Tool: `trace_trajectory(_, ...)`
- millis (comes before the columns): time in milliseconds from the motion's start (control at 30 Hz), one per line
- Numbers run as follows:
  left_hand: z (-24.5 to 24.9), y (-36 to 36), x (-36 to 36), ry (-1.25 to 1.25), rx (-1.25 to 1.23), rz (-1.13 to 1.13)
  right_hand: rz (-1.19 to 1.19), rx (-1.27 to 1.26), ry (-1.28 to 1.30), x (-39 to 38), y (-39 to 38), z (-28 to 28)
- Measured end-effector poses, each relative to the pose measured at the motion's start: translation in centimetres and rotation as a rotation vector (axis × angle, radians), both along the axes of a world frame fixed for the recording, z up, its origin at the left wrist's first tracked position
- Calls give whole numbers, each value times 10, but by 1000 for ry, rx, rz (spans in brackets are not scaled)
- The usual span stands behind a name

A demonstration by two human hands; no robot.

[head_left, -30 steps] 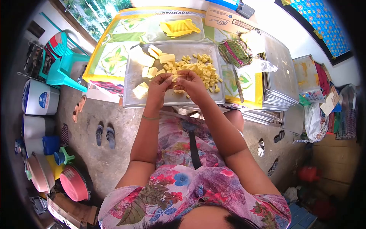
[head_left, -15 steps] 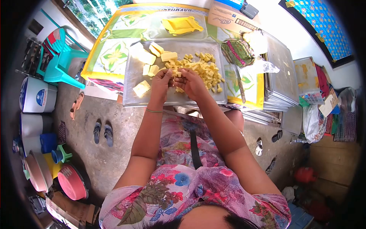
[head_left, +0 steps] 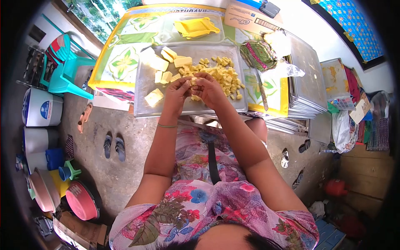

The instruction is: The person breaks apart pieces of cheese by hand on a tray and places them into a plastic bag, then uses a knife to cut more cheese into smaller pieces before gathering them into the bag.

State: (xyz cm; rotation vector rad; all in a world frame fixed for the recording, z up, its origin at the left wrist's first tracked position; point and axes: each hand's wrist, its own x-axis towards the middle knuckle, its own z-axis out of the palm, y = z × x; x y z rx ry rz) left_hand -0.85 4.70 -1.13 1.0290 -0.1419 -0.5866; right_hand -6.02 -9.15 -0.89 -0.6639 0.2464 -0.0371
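Close together over a metal tray [head_left: 143, 106], my left hand [head_left: 178, 91] and my right hand [head_left: 207, 89] pinch a small pale yellow piece [head_left: 193, 81] between their fingertips. Small yellow cubes [head_left: 229, 79] lie heaped beside and behind my right hand. Larger yellow blocks [head_left: 156, 62] sit at the tray's back left, with smaller chunks [head_left: 166, 77] in front of them. One flat block [head_left: 154, 97] rests left of my left hand. My fingers partly hide the held piece.
Behind the tray is a clear tray with a yellow slotted thing [head_left: 196, 27]. A knife [head_left: 262, 90] lies at the right, near a green bundle [head_left: 259, 55] and stacked metal trays [head_left: 306, 75]. A teal chair [head_left: 71, 79] stands left of the table.
Both hands have come slightly closer together, and the piece between them now shows less. The whole view has shifted a little.
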Motion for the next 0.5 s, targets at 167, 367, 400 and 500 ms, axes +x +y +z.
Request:
trace_trajectory(167, 2, -1, -3, -60, 95, 18, 1, -36, -23, -2, 1, -4)
trace_trajectory(367, 1, -3, -3, -174, 168, 44, -20, -32, -14, -4, 0, -5)
trace_trajectory(400, -1, -4, -2, -169, 152, 50, -25, -18, -9, -5, -1, -4)
trace_trajectory(500, -5, -3, 0, -161, 175, 41, -44, -35, 16, -4, 0, -4)
